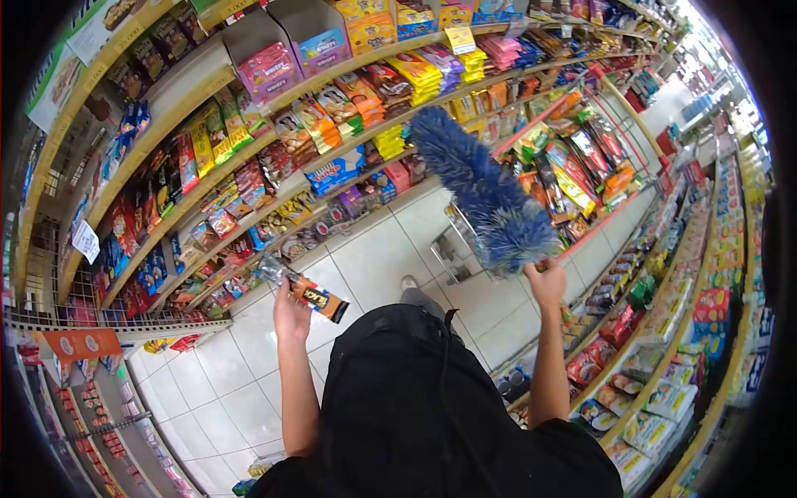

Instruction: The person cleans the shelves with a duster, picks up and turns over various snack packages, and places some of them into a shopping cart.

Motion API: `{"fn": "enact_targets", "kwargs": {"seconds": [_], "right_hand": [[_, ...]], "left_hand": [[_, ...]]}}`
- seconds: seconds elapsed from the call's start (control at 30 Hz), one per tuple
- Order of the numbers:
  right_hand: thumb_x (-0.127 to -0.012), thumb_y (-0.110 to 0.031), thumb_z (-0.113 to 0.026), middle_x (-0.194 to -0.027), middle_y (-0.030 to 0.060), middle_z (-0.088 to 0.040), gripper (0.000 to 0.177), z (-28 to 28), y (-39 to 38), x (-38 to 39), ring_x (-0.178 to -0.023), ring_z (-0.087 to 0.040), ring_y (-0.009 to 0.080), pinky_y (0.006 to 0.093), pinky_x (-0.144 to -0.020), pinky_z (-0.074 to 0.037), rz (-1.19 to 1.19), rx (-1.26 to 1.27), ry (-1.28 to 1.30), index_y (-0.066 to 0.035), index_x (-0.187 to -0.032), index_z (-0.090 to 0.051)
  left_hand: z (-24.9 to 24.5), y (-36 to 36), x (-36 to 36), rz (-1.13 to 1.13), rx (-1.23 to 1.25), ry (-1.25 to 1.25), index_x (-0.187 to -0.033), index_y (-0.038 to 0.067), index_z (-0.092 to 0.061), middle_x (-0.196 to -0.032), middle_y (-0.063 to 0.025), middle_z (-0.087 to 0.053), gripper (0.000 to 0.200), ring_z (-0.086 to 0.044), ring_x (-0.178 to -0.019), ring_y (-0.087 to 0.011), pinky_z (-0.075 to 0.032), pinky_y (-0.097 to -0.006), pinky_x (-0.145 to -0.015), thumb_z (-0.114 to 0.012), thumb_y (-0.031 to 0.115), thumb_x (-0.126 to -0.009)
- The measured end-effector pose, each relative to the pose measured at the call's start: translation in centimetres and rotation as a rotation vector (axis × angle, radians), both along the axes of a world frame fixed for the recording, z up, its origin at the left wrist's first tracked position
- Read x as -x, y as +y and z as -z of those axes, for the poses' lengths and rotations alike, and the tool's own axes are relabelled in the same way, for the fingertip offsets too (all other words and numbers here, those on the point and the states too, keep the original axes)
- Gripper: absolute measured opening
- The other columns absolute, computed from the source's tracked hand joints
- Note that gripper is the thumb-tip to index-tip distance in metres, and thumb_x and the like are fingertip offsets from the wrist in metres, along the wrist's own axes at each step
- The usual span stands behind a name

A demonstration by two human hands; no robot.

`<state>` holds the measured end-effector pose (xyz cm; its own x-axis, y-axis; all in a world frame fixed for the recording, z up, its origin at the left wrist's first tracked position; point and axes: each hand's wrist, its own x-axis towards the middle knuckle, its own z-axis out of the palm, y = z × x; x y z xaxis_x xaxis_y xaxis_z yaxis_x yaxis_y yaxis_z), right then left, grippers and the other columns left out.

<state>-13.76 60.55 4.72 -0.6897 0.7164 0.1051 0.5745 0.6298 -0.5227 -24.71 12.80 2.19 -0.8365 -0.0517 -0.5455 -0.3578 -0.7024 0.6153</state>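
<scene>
My left hand (290, 311) grips a long snack packet (305, 290), black and orange with a silver end, held out over the aisle floor. My right hand (545, 278) is closed on the handle of a fluffy blue duster (486, 195), whose head points up toward the snack shelves. Both arms are raised in front of my dark shirt. The duster head is close to the packets on the mid-level shelves; whether it touches them cannot be told.
Yellow shelves (274, 195) packed with bright snack packets curve along the left and top. More stocked shelves (664, 332) run down the right. A wire rack (452, 249) stands on the white tiled floor (374, 257). A shoe tip (408, 283) shows below.
</scene>
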Motion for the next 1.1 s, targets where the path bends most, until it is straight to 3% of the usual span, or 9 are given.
{"fn": "enact_targets", "kwargs": {"seconds": [0.2, 0.43, 0.57, 0.6, 0.7, 0.73, 0.87, 0.97, 1.1], "right_hand": [[-0.063, -0.02, -0.068, -0.075, 0.0154, -0.058, 0.024, 4.0, 6.1, 2.4, -0.075, -0.056, 0.0346, 0.0416, -0.068, -0.045, -0.063, -0.186, 0.065, 0.001, -0.071, -0.06], [-0.066, -0.013, -0.068, -0.087, 0.0187, -0.055, 0.019, 5.0, 6.2, 3.0, -0.084, -0.053, 0.0373, 0.0442, -0.075, -0.043, 0.004, -0.181, -0.041, 0.002, -0.074, -0.061], [-0.067, -0.019, -0.07, -0.092, 0.0208, -0.054, 0.032, 3.2, 6.4, 2.4, -0.086, -0.053, 0.0384, 0.0447, -0.076, -0.043, 0.035, -0.17, -0.097, 0.0, -0.09, -0.06], [-0.068, -0.022, -0.07, -0.1, 0.0226, -0.053, 0.042, 0.5, 5.9, 3.0, -0.091, -0.053, 0.0393, 0.0455, -0.079, -0.042, 0.06, -0.116, -0.273, -0.002, -0.103, -0.056], [-0.069, -0.021, -0.07, -0.107, 0.0228, -0.051, 0.045, -0.2, 8.6, 1.4, -0.096, -0.052, 0.0398, 0.0464, -0.08, -0.042, -0.014, -0.127, -0.326, -0.004, -0.107, -0.054], [-0.072, -0.013, -0.065, -0.106, 0.0206, -0.054, 0.031, -3.6, 7.6, 2.9, -0.096, -0.054, 0.0367, 0.0434, -0.082, -0.042, -0.01, -0.128, -0.293, -0.003, -0.1, -0.055], [-0.074, 0.006, -0.051, -0.087, 0.0143, -0.061, 0.009, -8.4, 6.6, 8.3, -0.082, -0.059, 0.0246, 0.0307, -0.075, -0.044, -0.138, 0.246, 0.13, 0.002, -0.08, -0.056], [-0.073, 0.006, -0.052, -0.081, 0.0128, -0.061, 0.005, -8.7, 2.5, 14.6, -0.077, -0.059, 0.023, 0.0292, -0.072, -0.044, -0.483, 0.301, 0.318, 0.002, -0.074, -0.055], [-0.074, 0.004, -0.053, -0.078, 0.0092, -0.062, 0.005, -8.1, -7.1, 21.4, -0.078, -0.059, 0.0216, 0.0304, -0.08, -0.044, -0.903, 0.545, 0.25, 0.002, -0.074, -0.057]], "left_hand": [[-4.2, 4.0, 4.9, 0.065, 0.043, -0.06, -0.096, 0.006, -0.053, -0.086, -0.0043, -0.054, 0.025, -0.053, -0.089, -0.02, -0.04, -0.0363, -0.086, -0.05, 0.031, -0.092], [-5.9, 6.3, 9.1, 0.143, 0.183, -0.101, -0.099, 0.011, -0.049, -0.094, -0.0051, -0.053, 0.019, -0.053, -0.09, -0.0193, -0.041, -0.0392, -0.083, -0.051, 0.028, -0.091], [-6.3, 7.7, 10.3, 0.121, 0.195, -0.124, -0.099, 0.011, -0.048, -0.095, -0.0043, -0.053, 0.017, -0.054, -0.092, -0.0183, -0.043, -0.0363, -0.08, -0.051, 0.026, -0.091], [-6.2, 8.1, 10.5, 0.152, 0.205, -0.14, -0.11, 0.008, -0.048, -0.099, -0.0071, -0.056, 0.027, -0.055, -0.093, -0.018, -0.044, -0.0356, -0.084, -0.049, 0.028, -0.092], [-6.2, 9.1, 11.0, 0.179, 0.216, -0.161, -0.11, 0.008, -0.048, -0.099, -0.0079, -0.057, 0.027, -0.056, -0.093, -0.0188, -0.044, -0.0357, -0.084, -0.049, 0.027, -0.092], [-5.9, 9.2, 11.0, 0.178, 0.2, -0.162, -0.11, 0.007, -0.048, -0.099, -0.0087, -0.058, 0.027, -0.057, -0.093, -0.0196, -0.045, -0.0362, -0.084, -0.049, 0.027, -0.092], [-5.7, 9.6, 11.6, 0.186, 0.225, -0.17, -0.111, 0.005, -0.047, -0.102, -0.0115, -0.058, 0.031, -0.057, -0.098, -0.0219, -0.044, -0.0373, -0.087, -0.048, 0.028, -0.092], [-5.0, 8.5, 12.2, 0.175, 0.126, -0.119, -0.111, 0.003, -0.046, -0.104, -0.0125, -0.059, 0.033, -0.056, -0.102, -0.0234, -0.041, -0.0388, -0.091, -0.047, 0.03, -0.092], [-7.5, 7.0, 12.5, 0.083, 0.144, -0.013, -0.1, 0.009, -0.052, -0.104, -0.0068, -0.06, 0.026, -0.054, -0.099, -0.0186, -0.038, -0.0379, -0.09, -0.052, 0.033, -0.089]]}}
